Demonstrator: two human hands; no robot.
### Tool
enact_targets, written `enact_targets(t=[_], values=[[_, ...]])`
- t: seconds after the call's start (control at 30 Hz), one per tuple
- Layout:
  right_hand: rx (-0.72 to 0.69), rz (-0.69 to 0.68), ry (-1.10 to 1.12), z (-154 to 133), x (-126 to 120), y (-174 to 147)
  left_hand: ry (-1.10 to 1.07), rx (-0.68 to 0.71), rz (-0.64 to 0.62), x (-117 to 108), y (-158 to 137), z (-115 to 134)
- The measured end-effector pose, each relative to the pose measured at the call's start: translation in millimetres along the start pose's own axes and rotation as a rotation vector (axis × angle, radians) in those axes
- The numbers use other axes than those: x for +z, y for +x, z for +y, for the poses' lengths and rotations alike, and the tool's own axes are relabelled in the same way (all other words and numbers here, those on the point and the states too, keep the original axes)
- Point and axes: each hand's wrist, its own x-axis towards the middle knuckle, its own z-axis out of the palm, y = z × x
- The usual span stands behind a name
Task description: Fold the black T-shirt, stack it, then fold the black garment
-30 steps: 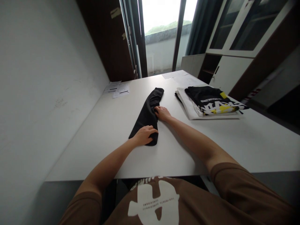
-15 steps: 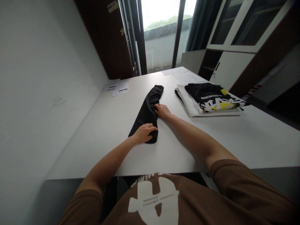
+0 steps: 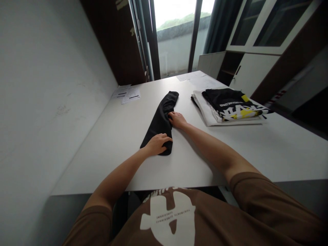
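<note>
A black folded garment (image 3: 159, 118) lies in a long narrow strip on the white table (image 3: 110, 160); its exact kind cannot be made out. At its near end my left hand (image 3: 157, 144) is closed on the cloth, fingers bent over the top and thumb at the right edge. Farther up, my right hand (image 3: 177, 119) grips the right edge near the middle, where the fabric is bunched. Its fingertips are partly tucked into the cloth and hidden.
To the right is a stack of folded clothes, with a black printed shirt (image 3: 230, 102) on top of a white garment (image 3: 201, 104). Paper sheets (image 3: 130, 94) lie at the back left, more paper (image 3: 202, 81) at the far end. A wall (image 3: 51, 102) borders the table's left side.
</note>
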Motion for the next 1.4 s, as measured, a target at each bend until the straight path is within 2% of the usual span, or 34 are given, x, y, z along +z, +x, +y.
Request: enact_targets(t=[0.23, 0.6, 1.4], values=[[-0.004, -0.003, -0.002, -5.4, -6.4, -4.1, 0.011, -0.002, 0.009, 0.0, -1.3, 0.3], [-0.015, 0.018, 0.014, 1.1, 0.9, -0.2, 0.015, 0.014, 0.012, 0.8, -0.5, -1.4], [-0.007, 0.002, 0.004, -3.4, -5.2, -2.6, 0.003, 0.01, 0.024, 1.4, -1.1, -2.1]])
